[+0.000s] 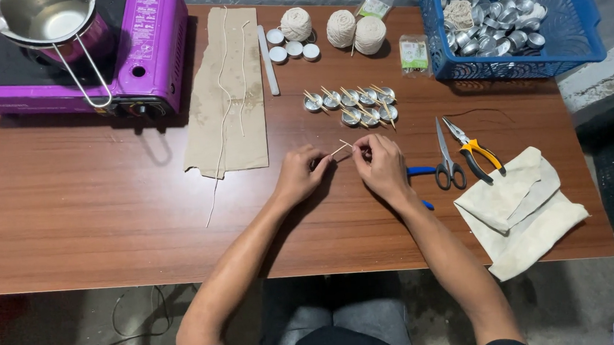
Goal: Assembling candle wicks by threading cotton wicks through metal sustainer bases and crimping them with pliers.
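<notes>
Head view: both hands [341, 170] pinch thin wooden sticks [341, 148] over smooth table [105, 210].

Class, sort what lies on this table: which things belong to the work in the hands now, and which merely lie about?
In use: left hand, right hand, thin sticks, small metal cups.

Lying about: scissors, pliers, purple stove, blue basket, folded cloth.

I see a smooth, semi-glossy wood table [105, 210], shiny metal cups [349, 100], a glossy purple stove [158, 45] with a polished steel pot [47, 21], matt rough cloth [521, 207], and a blue plastic basket [573, 27].
</notes>
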